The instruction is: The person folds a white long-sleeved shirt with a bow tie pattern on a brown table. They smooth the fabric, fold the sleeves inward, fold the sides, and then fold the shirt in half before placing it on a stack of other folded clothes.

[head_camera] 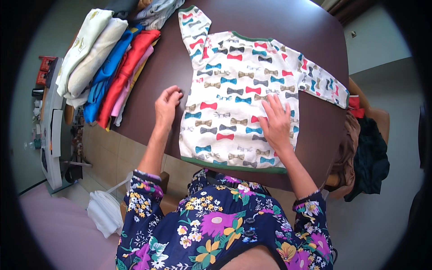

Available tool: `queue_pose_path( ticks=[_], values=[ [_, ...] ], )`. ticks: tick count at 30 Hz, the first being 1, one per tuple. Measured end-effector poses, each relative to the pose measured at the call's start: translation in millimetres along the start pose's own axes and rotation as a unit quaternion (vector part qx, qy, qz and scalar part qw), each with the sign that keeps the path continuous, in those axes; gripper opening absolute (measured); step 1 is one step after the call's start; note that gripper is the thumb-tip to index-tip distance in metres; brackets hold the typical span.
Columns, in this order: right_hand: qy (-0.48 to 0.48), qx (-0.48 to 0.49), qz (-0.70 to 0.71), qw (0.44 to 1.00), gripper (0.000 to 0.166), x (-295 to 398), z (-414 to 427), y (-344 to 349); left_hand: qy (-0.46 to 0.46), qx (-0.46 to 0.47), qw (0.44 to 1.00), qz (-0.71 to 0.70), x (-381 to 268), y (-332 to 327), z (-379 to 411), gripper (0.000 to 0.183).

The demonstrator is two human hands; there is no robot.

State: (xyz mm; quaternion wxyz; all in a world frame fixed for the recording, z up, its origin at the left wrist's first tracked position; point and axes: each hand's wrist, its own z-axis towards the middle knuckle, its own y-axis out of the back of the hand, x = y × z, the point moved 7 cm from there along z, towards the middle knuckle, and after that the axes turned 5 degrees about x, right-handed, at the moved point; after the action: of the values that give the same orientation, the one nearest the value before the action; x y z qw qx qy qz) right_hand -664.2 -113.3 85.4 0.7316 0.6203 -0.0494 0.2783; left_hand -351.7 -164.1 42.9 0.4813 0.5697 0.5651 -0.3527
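A white long-sleeved shirt point(239, 81) printed with colourful bows lies spread on the dark brown table point(155, 81). Green trim edges its neckline, cuffs and hem, and the hem faces me. One sleeve, at the far left, is bent upward; the other stretches out to the right. My right hand point(278, 123) rests with fingers spread on the lower right of the shirt's body. Just beyond the shirt's left edge is my left hand point(167, 103), its fingers curled loosely over the table with nothing seen in them.
Folded garments in white, blue, red and pink point(111, 71) line the table's left edge, with grey clothing point(157, 15) behind them. At right, a chair point(376, 121) bears brown point(347, 148) and dark green point(369, 158) clothes. A cluttered white stand point(52, 128) is at far left.
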Motion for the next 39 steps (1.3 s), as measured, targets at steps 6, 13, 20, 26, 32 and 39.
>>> queue_pose_path(
  ticks=[6,13,20,26,32,39],
  values=[
    [-0.015,-0.009,-0.052,0.999,0.044,-36.3,102.6,-31.4,0.128,-0.003,0.959,-0.252,6.8,6.7,78.6,0.036],
    [-0.056,0.016,-0.143,0.988,0.049,-60.7,113.2,-54.9,0.175,-0.002,0.932,-0.319,5.8,-25.2,151.4,0.037],
    [-0.072,0.041,-0.126,0.989,0.048,-56.5,113.1,-52.0,0.173,0.18,0.862,-0.442,-5.2,-52.1,190.9,0.043],
    [-0.076,0.047,-0.125,0.988,0.048,-56.9,114.3,-48.6,0.128,0.161,0.891,-0.404,-3.7,-25.5,223.0,0.039],
    [-0.073,0.031,-0.132,0.988,0.048,-61.4,109.7,-47.6,0.087,-0.031,0.893,-0.441,19.9,28.1,234.6,0.023],
    [-0.072,0.03,-0.125,0.989,0.046,-60.7,109.8,-47.7,0.116,0.03,0.855,-0.505,-16.6,5.8,209.6,0.04]
  ],
)
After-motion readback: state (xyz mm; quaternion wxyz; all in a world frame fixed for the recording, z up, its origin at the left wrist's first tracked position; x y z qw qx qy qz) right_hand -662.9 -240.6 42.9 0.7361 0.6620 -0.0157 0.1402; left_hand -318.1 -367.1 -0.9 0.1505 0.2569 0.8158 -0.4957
